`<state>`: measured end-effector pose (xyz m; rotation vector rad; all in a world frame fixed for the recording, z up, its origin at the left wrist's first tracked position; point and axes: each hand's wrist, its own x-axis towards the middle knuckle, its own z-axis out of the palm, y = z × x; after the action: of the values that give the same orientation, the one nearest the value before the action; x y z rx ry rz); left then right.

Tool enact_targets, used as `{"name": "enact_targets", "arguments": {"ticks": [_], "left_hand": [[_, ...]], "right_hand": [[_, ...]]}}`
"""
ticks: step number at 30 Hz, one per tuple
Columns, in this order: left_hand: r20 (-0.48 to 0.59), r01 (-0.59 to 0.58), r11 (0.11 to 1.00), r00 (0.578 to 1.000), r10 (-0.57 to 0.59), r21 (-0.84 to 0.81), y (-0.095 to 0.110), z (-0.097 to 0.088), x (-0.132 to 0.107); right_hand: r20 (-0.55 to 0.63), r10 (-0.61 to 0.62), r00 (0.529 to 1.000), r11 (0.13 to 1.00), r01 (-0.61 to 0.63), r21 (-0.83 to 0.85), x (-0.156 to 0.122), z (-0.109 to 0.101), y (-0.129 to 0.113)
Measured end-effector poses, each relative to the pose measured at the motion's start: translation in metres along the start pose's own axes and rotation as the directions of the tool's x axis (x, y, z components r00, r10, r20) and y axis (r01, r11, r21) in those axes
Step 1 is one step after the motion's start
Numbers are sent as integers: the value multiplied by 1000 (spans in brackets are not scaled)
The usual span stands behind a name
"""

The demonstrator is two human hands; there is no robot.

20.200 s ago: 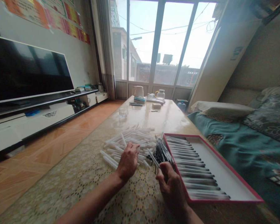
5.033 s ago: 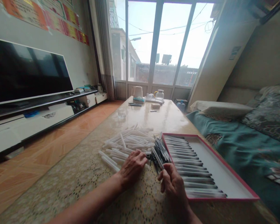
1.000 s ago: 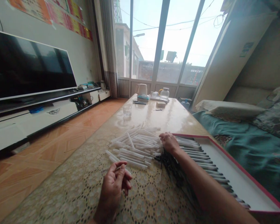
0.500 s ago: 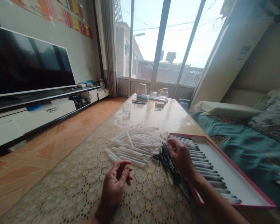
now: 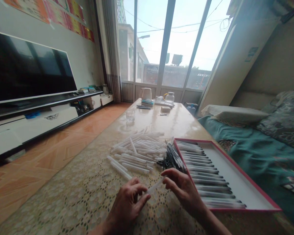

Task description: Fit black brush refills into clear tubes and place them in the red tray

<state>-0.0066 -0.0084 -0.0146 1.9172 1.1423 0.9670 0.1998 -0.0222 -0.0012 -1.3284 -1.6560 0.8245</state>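
Observation:
A translucent white pen barrel [image 5: 155, 187] slants up to the right between my hands, above the patterned tablecloth. My left hand [image 5: 128, 204] grips its lower end between thumb and fingers. At its upper end, the fingertips of my right hand [image 5: 182, 189] are pinched together; whatever they hold is too small to make out. Beyond my hands lies a loose heap of similar white barrels [image 5: 137, 151]. Thin black pen parts [image 5: 171, 156] are piled right of it, against a pink-rimmed box [image 5: 245, 173]. Inside the box, black-ended pens [image 5: 205, 173] lie in a row.
Farther along the table [image 5: 152, 122] stand a clear glass [image 5: 130, 116], a small box [image 5: 165, 109], a glass pitcher [image 5: 170, 97] and a pale kettle-like container [image 5: 146, 94]. A teal-covered sofa [image 5: 237, 140] runs along the right, a television cabinet [image 5: 39, 122] along the left.
My right hand has come back from the black pile toward my left hand. The white barrel now shows between them. The view has shifted slightly.

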Motion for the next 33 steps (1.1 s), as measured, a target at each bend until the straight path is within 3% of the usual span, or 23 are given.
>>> {"name": "enact_targets", "arguments": {"ticks": [3, 5, 8, 11, 13, 16, 18, 20, 23, 26, 33], "left_hand": [[-60, 65, 992, 996, -72, -108, 1, -2, 2], [-66, 143, 946, 983, -169, -292, 2, -3, 4], [16, 258, 764, 951, -309, -591, 2, -5, 5], [103, 333, 514, 900, -425, -791, 3, -6, 3], [147, 360, 372, 859, -491, -856, 3, -7, 1], [166, 364, 254, 807, -567, -896, 1, -7, -1], [157, 345, 216, 787, -597, -913, -1, -7, -2], [136, 319, 199, 776, -616, -926, -2, -8, -1], [93, 287, 202, 758, -645, -936, -2, -8, 0], [73, 275, 202, 740, -669, -940, 0, -9, 3], [71, 252, 173, 733, -677, -952, 3, -9, 5]], "right_hand": [[-78, -87, 993, 954, 60, -293, 3, 0, 11], [-32, -167, 985, 832, 123, -541, 5, 1, 15], [98, -193, 976, 616, 198, -762, 8, 6, 17], [132, -185, 974, 527, 212, -823, 9, 10, 17], [127, -193, 973, 542, 214, -813, 9, 10, 18], [69, -263, 962, 613, 222, -758, 7, 8, 18], [-32, -357, 933, 696, 243, -676, 2, 8, 14], [-206, -410, 888, 803, 245, -543, -5, 9, 6], [-432, -289, 854, 950, 200, -241, -16, 12, -8], [-476, -161, 865, 979, 199, 31, -24, 13, -21], [-493, -73, 867, 971, 175, 165, -26, 18, -35]]}}
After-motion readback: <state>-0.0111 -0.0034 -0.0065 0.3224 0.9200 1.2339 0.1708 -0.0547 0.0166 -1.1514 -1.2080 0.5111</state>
